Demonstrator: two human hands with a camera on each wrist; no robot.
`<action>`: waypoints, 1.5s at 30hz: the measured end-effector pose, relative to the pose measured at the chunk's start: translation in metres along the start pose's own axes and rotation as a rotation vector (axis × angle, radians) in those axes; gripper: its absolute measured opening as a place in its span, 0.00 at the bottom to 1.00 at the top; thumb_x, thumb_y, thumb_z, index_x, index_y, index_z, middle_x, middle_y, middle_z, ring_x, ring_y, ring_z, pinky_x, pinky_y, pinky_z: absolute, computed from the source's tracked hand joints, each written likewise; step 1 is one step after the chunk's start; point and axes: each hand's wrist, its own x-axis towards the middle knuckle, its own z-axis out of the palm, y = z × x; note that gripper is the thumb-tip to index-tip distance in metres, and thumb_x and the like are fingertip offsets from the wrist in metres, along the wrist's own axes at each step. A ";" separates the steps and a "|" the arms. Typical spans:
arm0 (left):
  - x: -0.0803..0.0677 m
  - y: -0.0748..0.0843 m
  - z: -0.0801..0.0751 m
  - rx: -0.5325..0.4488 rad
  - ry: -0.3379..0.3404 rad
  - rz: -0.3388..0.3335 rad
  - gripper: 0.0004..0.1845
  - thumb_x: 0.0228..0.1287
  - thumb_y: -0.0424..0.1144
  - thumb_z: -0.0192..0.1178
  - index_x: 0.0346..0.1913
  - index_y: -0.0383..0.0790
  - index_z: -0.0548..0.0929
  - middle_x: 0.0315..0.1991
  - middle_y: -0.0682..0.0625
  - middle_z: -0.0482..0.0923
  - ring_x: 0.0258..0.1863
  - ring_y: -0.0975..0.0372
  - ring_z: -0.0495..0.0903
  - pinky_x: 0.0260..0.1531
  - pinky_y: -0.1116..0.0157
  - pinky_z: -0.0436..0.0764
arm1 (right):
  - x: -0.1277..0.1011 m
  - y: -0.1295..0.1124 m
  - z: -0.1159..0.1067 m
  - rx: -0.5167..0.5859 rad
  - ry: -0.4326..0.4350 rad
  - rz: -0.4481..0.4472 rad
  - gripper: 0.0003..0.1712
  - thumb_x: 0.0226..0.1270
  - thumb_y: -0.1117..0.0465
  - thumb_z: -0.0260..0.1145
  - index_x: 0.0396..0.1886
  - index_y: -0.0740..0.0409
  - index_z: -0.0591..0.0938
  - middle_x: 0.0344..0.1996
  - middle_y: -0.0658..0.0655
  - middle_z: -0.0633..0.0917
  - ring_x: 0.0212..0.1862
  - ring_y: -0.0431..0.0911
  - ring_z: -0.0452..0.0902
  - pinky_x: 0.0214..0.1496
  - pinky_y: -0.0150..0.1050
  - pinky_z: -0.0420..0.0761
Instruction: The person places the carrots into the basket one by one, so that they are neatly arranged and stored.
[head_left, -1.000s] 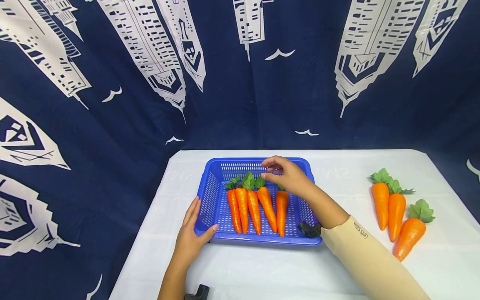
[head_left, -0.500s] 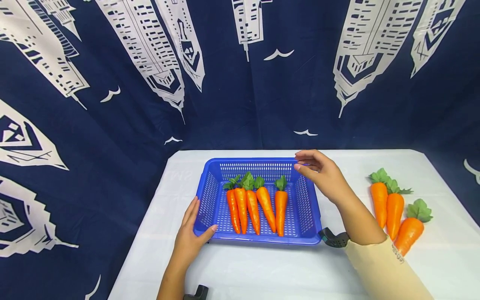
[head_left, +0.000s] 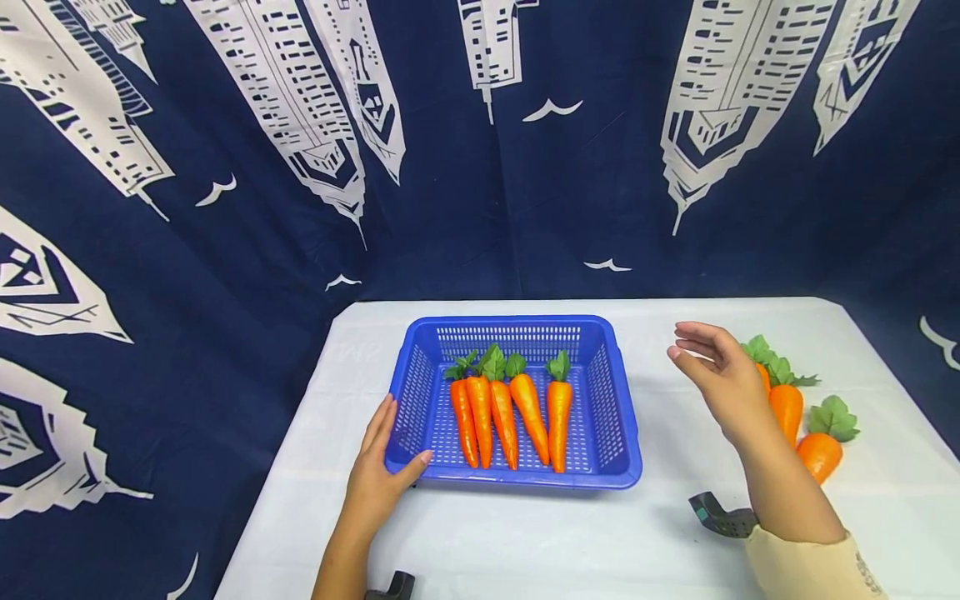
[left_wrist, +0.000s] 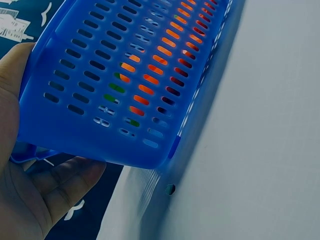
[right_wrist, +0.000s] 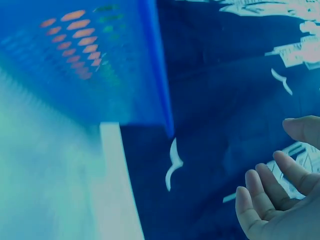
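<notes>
My left hand (head_left: 378,467) rests against the front left corner of a blue perforated plastic basket (head_left: 517,480), fingers straight along its left side and thumb at the front rim. Inside lie several orange carrots (head_left: 558,425) with green leaves, side by side, tips toward me. My right hand (head_left: 723,375), fingers loosely bent and holding nothing, is raised to the right of the basket. Beyond it, partly hidden by the hand and forearm, are three more carrots (head_left: 786,412). In the right wrist view, the thumb and fingers of the right hand (right_wrist: 280,200) stand apart.
A white-covered table (head_left: 540,542) carries the basket and the loose carrots. Behind and to the left hangs a dark blue curtain (head_left: 450,233) printed with white buildings and birds. A dark wrist device (head_left: 723,515) is on the right wrist.
My right hand has moved from above the basket rightward to beside the loose carrots, uncovering the rightmost carrot's leaves in the basket. The left hand stays at the basket corner.
</notes>
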 end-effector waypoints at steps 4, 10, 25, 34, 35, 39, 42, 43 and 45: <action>0.000 0.000 0.000 0.002 0.002 -0.004 0.52 0.60 0.56 0.71 0.81 0.54 0.53 0.83 0.60 0.45 0.82 0.48 0.47 0.76 0.37 0.53 | -0.009 0.017 -0.016 -0.038 0.016 0.081 0.32 0.73 0.45 0.64 0.72 0.50 0.72 0.58 0.42 0.78 0.49 0.20 0.71 0.46 0.12 0.72; 0.000 0.001 0.000 0.007 0.002 -0.007 0.52 0.60 0.54 0.72 0.81 0.55 0.53 0.83 0.57 0.46 0.82 0.47 0.47 0.75 0.36 0.53 | -0.022 0.041 -0.043 -0.080 0.002 0.210 0.36 0.72 0.41 0.63 0.76 0.39 0.66 0.56 0.36 0.76 0.49 0.20 0.70 0.43 0.12 0.71; -0.001 0.002 -0.001 -0.001 0.008 0.002 0.52 0.60 0.56 0.72 0.81 0.54 0.53 0.83 0.59 0.45 0.82 0.47 0.48 0.75 0.35 0.53 | -0.039 0.085 -0.089 -0.209 0.121 0.526 0.42 0.77 0.45 0.55 0.83 0.49 0.52 0.80 0.67 0.53 0.77 0.71 0.54 0.69 0.70 0.64; -0.001 0.001 0.000 -0.008 0.009 -0.003 0.52 0.59 0.54 0.72 0.81 0.56 0.53 0.83 0.61 0.45 0.82 0.49 0.47 0.75 0.36 0.54 | -0.047 0.103 -0.104 -0.235 0.137 0.628 0.44 0.75 0.42 0.58 0.82 0.52 0.54 0.80 0.67 0.52 0.75 0.74 0.55 0.68 0.71 0.66; -0.001 0.000 0.000 -0.008 0.008 -0.002 0.52 0.59 0.54 0.72 0.81 0.56 0.53 0.83 0.61 0.45 0.82 0.49 0.47 0.75 0.35 0.54 | -0.048 0.106 -0.105 -0.242 0.132 0.634 0.45 0.75 0.42 0.58 0.82 0.53 0.54 0.80 0.68 0.52 0.74 0.74 0.55 0.67 0.72 0.67; -0.001 0.000 0.000 -0.009 0.009 0.002 0.52 0.59 0.55 0.72 0.81 0.56 0.53 0.83 0.61 0.45 0.82 0.49 0.48 0.75 0.36 0.54 | -0.050 0.113 -0.107 -0.265 0.105 0.628 0.44 0.75 0.45 0.58 0.81 0.59 0.54 0.79 0.72 0.53 0.74 0.76 0.54 0.66 0.72 0.67; 0.000 0.000 0.000 -0.009 0.010 0.002 0.52 0.59 0.55 0.72 0.81 0.56 0.53 0.82 0.62 0.45 0.82 0.49 0.48 0.75 0.36 0.54 | -0.051 0.118 -0.108 -0.267 0.083 0.637 0.43 0.76 0.46 0.58 0.80 0.60 0.54 0.78 0.73 0.54 0.77 0.75 0.48 0.67 0.73 0.64; 0.000 0.000 0.000 -0.008 0.009 0.001 0.52 0.59 0.55 0.72 0.81 0.56 0.53 0.82 0.62 0.45 0.82 0.49 0.47 0.75 0.36 0.54 | -0.051 0.119 -0.108 -0.265 0.082 0.643 0.43 0.76 0.46 0.58 0.80 0.60 0.55 0.78 0.73 0.55 0.78 0.74 0.46 0.69 0.73 0.63; 0.000 0.000 0.000 -0.008 0.008 -0.001 0.52 0.59 0.55 0.72 0.81 0.56 0.53 0.83 0.62 0.45 0.82 0.49 0.47 0.75 0.36 0.54 | -0.052 0.122 -0.109 -0.261 0.084 0.658 0.42 0.76 0.46 0.57 0.80 0.58 0.55 0.78 0.72 0.55 0.79 0.71 0.43 0.71 0.73 0.59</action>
